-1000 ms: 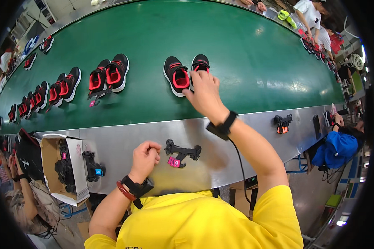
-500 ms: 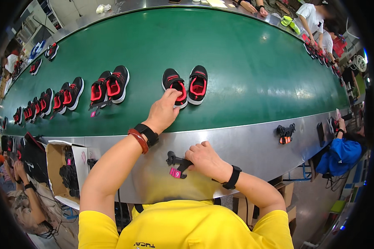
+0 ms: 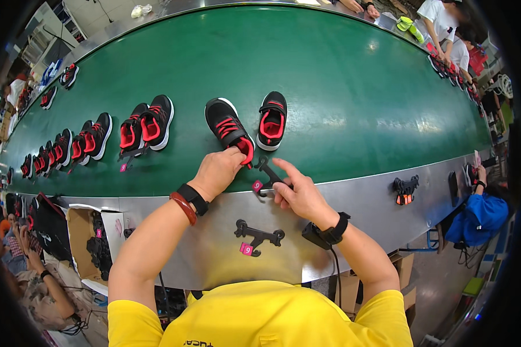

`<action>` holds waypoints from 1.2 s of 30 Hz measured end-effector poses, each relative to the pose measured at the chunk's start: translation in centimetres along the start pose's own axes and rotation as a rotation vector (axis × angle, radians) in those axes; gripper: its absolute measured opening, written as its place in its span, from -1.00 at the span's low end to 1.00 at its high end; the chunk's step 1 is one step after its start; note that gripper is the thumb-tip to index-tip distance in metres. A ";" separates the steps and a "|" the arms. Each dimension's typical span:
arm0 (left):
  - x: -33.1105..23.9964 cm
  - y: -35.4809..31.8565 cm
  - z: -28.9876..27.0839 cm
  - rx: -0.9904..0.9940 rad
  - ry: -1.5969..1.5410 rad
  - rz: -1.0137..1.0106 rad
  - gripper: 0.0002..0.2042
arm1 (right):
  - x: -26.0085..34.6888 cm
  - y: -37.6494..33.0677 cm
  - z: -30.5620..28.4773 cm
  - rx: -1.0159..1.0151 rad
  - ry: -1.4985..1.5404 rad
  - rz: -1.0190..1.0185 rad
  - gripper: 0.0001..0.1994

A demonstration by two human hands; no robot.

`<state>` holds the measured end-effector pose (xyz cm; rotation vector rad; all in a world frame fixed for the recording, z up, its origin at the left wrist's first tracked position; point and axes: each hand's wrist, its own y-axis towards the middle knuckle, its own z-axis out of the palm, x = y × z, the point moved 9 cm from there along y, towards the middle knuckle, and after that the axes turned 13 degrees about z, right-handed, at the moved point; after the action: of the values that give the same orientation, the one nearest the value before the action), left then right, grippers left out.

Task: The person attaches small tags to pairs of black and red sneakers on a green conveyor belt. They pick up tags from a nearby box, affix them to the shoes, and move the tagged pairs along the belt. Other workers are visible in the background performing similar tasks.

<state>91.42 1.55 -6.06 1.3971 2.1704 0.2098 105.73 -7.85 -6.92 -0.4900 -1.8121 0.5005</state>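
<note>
My left hand (image 3: 217, 172) grips the heel of a black sneaker (image 3: 226, 122) with red lining and laces, which lies tilted on the green belt. Beside it to the right stands a matching sneaker (image 3: 271, 122), untouched. In my right hand (image 3: 300, 195) is a black plastic shoe hanger (image 3: 268, 172) with a pink size tag, pinched by the thumb and curled fingers while the index finger points out. The hanger's far end is close to the left sneaker's heel; I cannot tell if they touch. Another black hanger (image 3: 259, 235) with a pink tag lies on the steel edge in front of me.
Several sneaker pairs (image 3: 147, 124) line the belt (image 3: 353, 110) at the left. On the steel ledge (image 3: 364, 214), a bunch of hangers with orange tags (image 3: 406, 189) lies at the right. A cardboard box (image 3: 81, 243) of hangers stands at the left. Co-workers sit around the belt.
My right hand has brought a hanger from the steel edge up to the belt. My left hand has shifted to the left sneaker's heel, and that shoe has turned, its toe swinging left.
</note>
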 end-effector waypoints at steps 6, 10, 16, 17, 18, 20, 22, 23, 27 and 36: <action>0.0 0.0 0.6 0.079 0.048 -0.040 -0.88 | -0.9 1.5 1.4 0.077 0.076 -0.009 -0.55; 0.0 -0.2 0.6 0.087 0.084 -0.038 -0.87 | -0.9 1.7 1.0 0.035 0.143 0.005 -0.56; 0.1 -0.4 0.7 0.083 0.104 -0.045 -0.85 | -1.5 2.4 1.8 0.085 0.155 0.015 -0.56; 0.1 -0.3 0.7 0.085 0.104 -0.046 -0.84 | -1.6 2.4 1.8 0.087 0.166 0.015 -0.56; 0.1 -0.4 0.7 0.087 0.107 -0.048 -0.84 | -1.5 2.5 1.8 0.093 0.177 0.014 -0.56; 0.0 -0.5 0.5 0.051 0.102 -0.018 -0.89 | -1.5 2.7 2.3 0.130 0.160 0.014 -0.55; 0.1 -0.6 0.5 0.048 0.109 -0.009 -0.90 | -1.5 2.9 3.0 0.188 0.106 0.013 -0.55; 0.2 -0.5 0.5 0.064 0.120 -0.017 -0.90 | -1.2 2.9 3.4 0.225 0.054 -0.004 -0.54; 1.2 0.0 0.2 0.069 0.133 -0.038 -0.90 | 0.5 3.6 3.6 0.353 -0.162 -0.088 -0.53; -0.1 0.6 0.8 0.259 0.112 -0.025 -0.48 | 0.9 6.4 1.8 0.418 0.187 0.046 -0.71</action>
<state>92.30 1.60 -6.45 1.5283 2.3734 -0.0039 104.30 -2.22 -10.30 -0.2787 -1.4689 0.8150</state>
